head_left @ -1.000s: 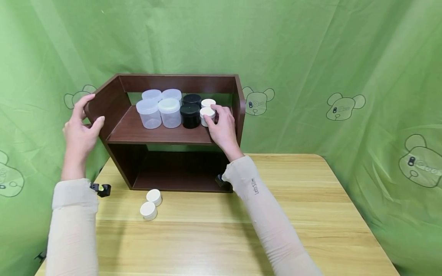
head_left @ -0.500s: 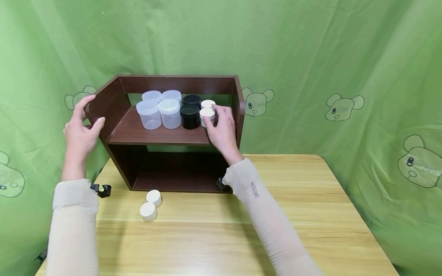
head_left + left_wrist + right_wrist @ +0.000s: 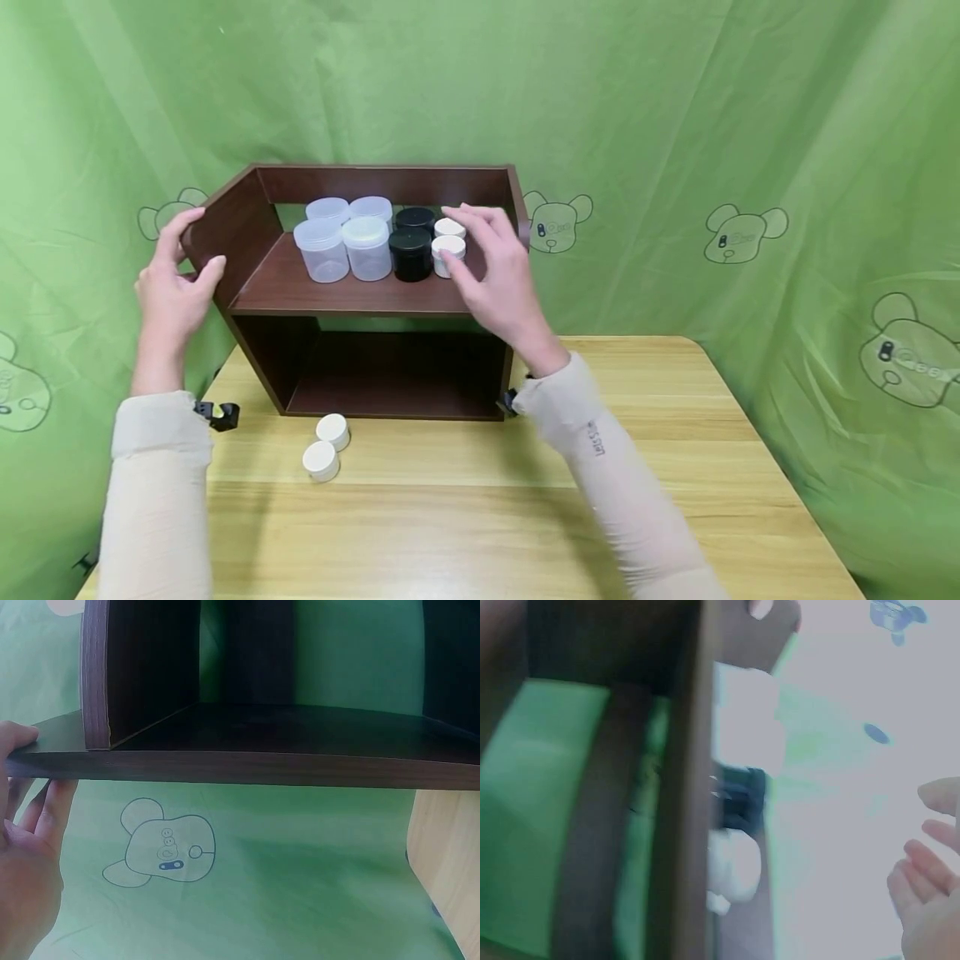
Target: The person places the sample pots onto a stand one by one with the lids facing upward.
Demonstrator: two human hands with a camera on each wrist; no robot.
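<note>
The right hand (image 3: 501, 279) is hovering with fingers (image 3: 480, 223) released, the small white jar (image 3: 448, 252) sitting at their nine o'clock; the left hand (image 3: 171, 287) is gripping the shelf (image 3: 240, 218) side.

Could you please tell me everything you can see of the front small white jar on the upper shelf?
The front small white jar is short, round and opaque, apparently plastic, with a flat white lid closed on it. It stands upright on the dark wooden shelf, at the right end of the front row, close beside a black jar, with a matching white jar behind it. The right hand hovers open just right of it, not gripping it.
</note>
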